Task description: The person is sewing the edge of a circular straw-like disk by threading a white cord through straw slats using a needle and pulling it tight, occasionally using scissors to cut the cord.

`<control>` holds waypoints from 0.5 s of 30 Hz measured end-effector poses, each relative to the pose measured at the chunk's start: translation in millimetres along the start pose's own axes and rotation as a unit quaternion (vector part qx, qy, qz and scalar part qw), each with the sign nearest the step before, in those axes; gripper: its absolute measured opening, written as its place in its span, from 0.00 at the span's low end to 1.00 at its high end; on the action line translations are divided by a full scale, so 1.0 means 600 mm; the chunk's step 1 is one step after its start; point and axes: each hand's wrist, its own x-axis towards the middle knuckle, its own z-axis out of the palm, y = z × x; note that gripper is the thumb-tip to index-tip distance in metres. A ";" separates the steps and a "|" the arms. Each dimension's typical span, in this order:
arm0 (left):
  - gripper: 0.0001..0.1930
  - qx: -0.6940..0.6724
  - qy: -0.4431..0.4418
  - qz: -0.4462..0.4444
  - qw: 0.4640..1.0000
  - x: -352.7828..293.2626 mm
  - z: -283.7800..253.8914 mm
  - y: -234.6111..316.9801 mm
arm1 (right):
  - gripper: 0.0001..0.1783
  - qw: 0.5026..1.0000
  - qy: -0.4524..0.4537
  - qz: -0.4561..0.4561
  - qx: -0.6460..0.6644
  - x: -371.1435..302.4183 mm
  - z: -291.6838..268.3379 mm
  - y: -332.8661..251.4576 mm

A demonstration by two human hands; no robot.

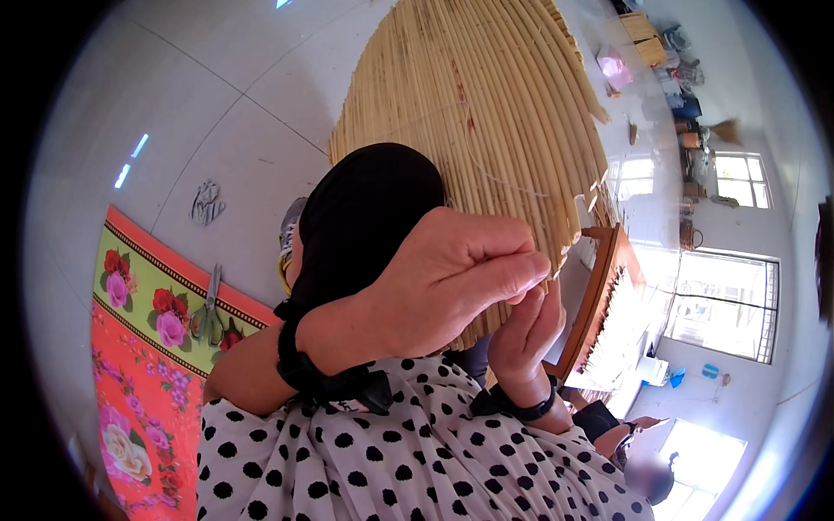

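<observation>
A large mat of pale straw-coloured stalks [486, 113], laid side by side and crossed by thin thread, reaches from my lap up and away. My left hand [460, 278] is closed in a pinch at the mat's near right edge, thumb pressed on the curled forefinger. Just below it, my right hand [527, 334] is also pinched, its fingertips meeting the left thumb beside the uneven stalk ends. Whatever lies between the fingertips is hidden or too fine to make out. My black-clad knee [373, 208] is under the mat's left side.
Scissors [208, 317] with green handles lie on a red and green floral cloth [148, 391] at left. A crumpled grey striped piece [207, 204] is on the tiled floor [252, 148]. A wooden frame [599, 300] stands at right; another person's arm [608, 438] shows lower right.
</observation>
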 end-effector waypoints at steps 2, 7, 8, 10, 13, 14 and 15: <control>0.12 0.014 -0.012 0.004 1.000 0.003 -0.006 0.010 | 0.21 0.997 0.033 -0.050 -0.058 -0.003 0.004 0.003; 0.09 0.343 0.011 0.096 0.934 -0.004 -0.045 0.027 | 0.20 1.000 0.024 0.019 0.001 0.006 0.001 -0.001; 0.08 0.394 0.029 0.115 0.912 -0.012 -0.055 0.037 | 0.20 0.999 0.038 0.003 -0.012 0.006 0.003 -0.001; 0.06 0.399 0.022 0.076 0.914 -0.034 -0.077 0.052 | 0.19 0.998 0.055 -0.016 -0.022 0.007 0.005 0.000; 0.06 0.264 0.058 -0.007 0.963 -0.076 -0.098 0.059 | 0.19 0.998 0.061 -0.026 -0.010 0.009 0.006 0.000; 0.07 0.194 0.077 -0.040 0.977 -0.087 -0.105 0.060 | 0.19 0.997 0.063 -0.031 -0.010 0.009 0.006 0.002; 0.08 0.191 0.103 -0.070 0.974 -0.098 -0.119 0.061 | 0.19 0.997 0.062 -0.033 -0.009 0.009 0.007 0.003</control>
